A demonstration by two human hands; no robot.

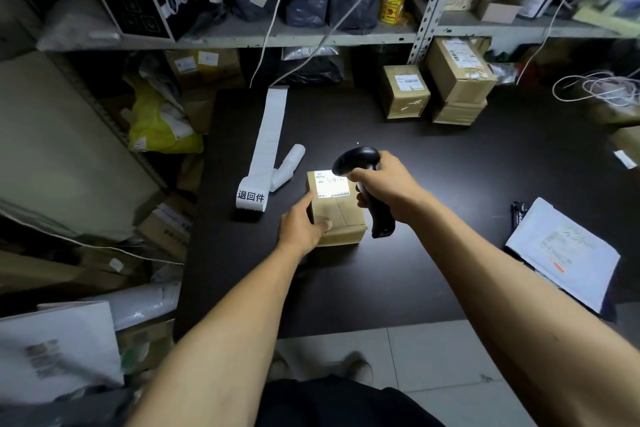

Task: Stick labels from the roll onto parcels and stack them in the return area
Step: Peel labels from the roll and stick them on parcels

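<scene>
- Floor, far left: heaped parcels, among them a yellow mailer bag (162, 125) and a white envelope (59, 347) at the near corner.
- Worktop (398, 270): black, matte; pale floor tiles beyond its near edge.
- Label roll (251, 196): left of centre on the worktop, its white strip trailing away to the far edge, three printed characters on the coiled end.
- Left hand (304, 224): fingers and thumb clasped on the near-left side of the parcel.
- Parcel (337, 210): small brown carton, worktop centre, just beside the roll, white shipping label on top.
- Right hand (384, 184): wrapped round a black barcode scanner (363, 177) with its head over the label.
- Brown cartons (440, 87): stacked at the far edge, under a metal shelf (277, 36).
- White mailer (564, 250): right edge.
</scene>
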